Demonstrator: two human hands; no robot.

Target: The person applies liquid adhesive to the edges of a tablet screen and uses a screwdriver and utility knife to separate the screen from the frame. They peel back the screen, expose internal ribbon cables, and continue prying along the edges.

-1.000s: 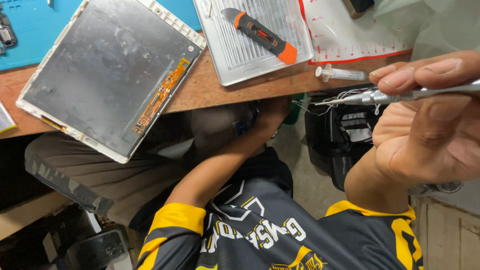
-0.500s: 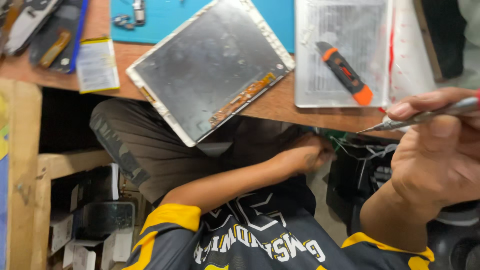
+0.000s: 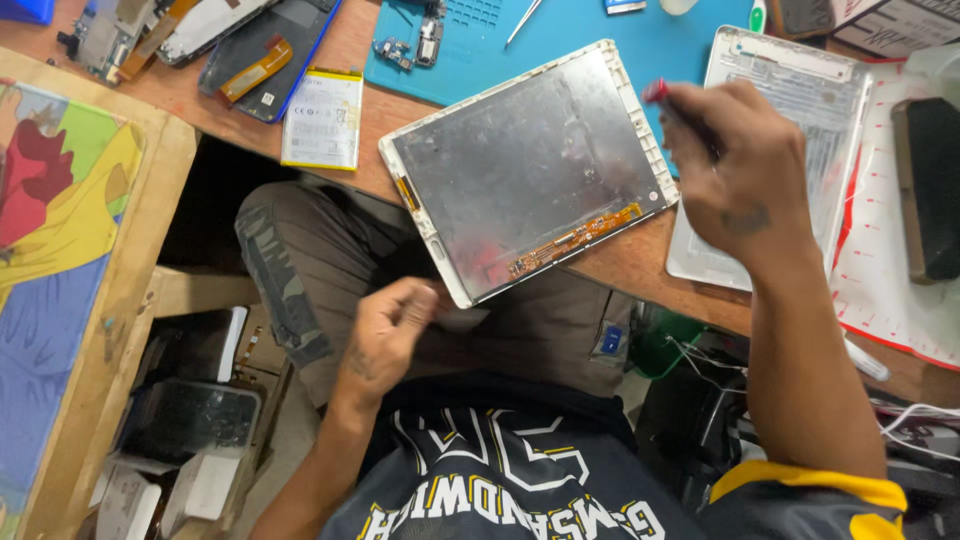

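Painted board (image 3: 60, 200): far left, flat wood-edged panel with glossy patches of red, yellow, green and blue.
Phone parts (image 3: 200, 35): top left on the wooden bench (image 3: 640, 265), several opened handsets and boards, with one blue-edged back shell that carries an orange flex strip.
Battery (image 3: 323, 118): one flat pale rectangular cell with a yellow edge, lying just right of the blue-edged shell.
Left hand (image 3: 385, 335): below the bench edge over the lap, fingers curled loosely inward; whether it pinches anything I cannot tell. It lies just beside the lower corner of the tablet shell.
Trousers (image 3: 320, 260): camouflage cloth, grey-brown, under the bench.
Tablet shell (image 3: 525, 165): one, middle of the bench, tilted, its lower corner overhanging the bench edge. White plastic rim, dull scuffed silver metal inside, and one orange-gold connector strip along its lower right edge.
Work mat (image 3: 600, 40): one bright blue mat, smooth, under the upper part of the shell; tweezers and small metal parts rest on it.
Right hand (image 3: 735, 165): over the shell's right edge, fingers clenched around a thin tool (image 3: 660, 95) with a red end.
Second panel (image 3: 800, 150): one pale flat tablet back, right of the shell, partly under the hand.
Dark phone (image 3: 930, 185): one, black, far right on a white red-lined mat.
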